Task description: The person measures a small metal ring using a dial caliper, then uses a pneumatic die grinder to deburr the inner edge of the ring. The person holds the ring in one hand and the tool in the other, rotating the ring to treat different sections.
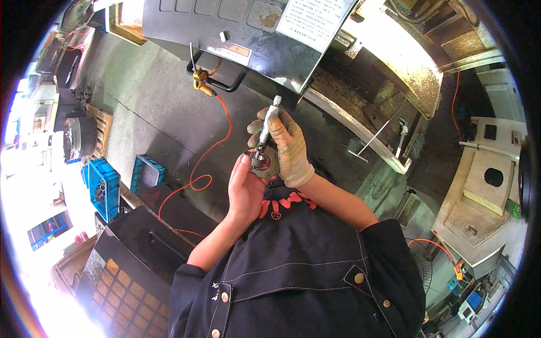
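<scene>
In front of my chest, my right hand [288,145], in a striped, stained work glove, closes round the silver barrel of a micrometer [270,120]. The tool stands tilted, its knurled end up and its dark frame down by the other hand. My bare left hand [245,188] grips a round metal part [271,167] with a hole in its middle, thumb up along the micrometer's frame. The frame's lower end sits against the part near its hole. The exact contact between them is partly hidden by my fingers.
Ahead is a dark machine panel [220,25] with a black handle. An orange air gun [200,80] hangs there, its red hose [225,121] curling over the floor. Blue crates [103,188] stand left. A dirty machine bed [360,107] with a T-shaped rod lies right.
</scene>
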Available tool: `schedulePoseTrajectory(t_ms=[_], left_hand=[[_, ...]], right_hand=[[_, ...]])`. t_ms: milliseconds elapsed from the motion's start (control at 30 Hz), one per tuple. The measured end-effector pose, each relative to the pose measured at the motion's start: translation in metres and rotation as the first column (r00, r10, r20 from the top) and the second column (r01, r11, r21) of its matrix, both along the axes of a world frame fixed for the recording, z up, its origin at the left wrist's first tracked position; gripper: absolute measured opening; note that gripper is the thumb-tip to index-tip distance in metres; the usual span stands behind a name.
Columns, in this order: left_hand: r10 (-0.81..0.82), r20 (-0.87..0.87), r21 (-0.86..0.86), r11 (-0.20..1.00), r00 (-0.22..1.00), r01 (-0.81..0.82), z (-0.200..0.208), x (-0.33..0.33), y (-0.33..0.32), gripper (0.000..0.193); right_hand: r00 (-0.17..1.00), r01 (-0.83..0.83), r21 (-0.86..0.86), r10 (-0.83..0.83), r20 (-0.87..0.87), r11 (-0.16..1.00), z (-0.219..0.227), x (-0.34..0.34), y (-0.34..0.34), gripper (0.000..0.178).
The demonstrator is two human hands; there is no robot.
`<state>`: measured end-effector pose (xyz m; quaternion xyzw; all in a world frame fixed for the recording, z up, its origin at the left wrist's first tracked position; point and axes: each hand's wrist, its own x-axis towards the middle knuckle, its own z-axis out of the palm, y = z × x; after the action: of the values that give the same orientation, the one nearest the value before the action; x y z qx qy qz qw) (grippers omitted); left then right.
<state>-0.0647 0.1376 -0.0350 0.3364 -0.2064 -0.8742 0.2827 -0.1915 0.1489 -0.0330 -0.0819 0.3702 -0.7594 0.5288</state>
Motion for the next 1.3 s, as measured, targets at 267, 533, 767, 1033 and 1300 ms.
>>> schedulePoseTrajectory(t_ms=[267,533,767,1033,1300], left_hand=[[0.007,0.000,0.025,1.000,1.000,-0.007,0.001,0.000,0.001,0.029],[-0.014,-0.015,-0.005,1.000,1.000,0.014,0.008,-0.001,0.002,0.030],[-0.015,0.050,-0.111,0.994,0.999,0.021,0.010,-0.002,0.005,0.039],[-0.078,0.086,-0.200,0.975,0.993,0.094,0.004,0.000,0.003,0.032],[-0.070,0.078,-0.161,0.984,0.995,0.082,0.010,-0.004,0.004,0.032]], right_hand=[[1.000,-0.004,0.000,0.004,0.009,1.000,0.001,0.001,0.000,0.038],[1.000,0.016,-0.007,-0.016,0.005,1.000,0.003,-0.001,0.001,0.037],[0.999,0.048,-0.011,-0.048,0.011,0.999,0.001,0.000,0.000,0.033],[0.999,0.043,-0.013,-0.042,0.031,0.999,0.008,-0.001,0.001,0.036],[0.998,0.054,-0.006,-0.054,0.016,0.998,0.006,-0.002,0.002,0.037]])
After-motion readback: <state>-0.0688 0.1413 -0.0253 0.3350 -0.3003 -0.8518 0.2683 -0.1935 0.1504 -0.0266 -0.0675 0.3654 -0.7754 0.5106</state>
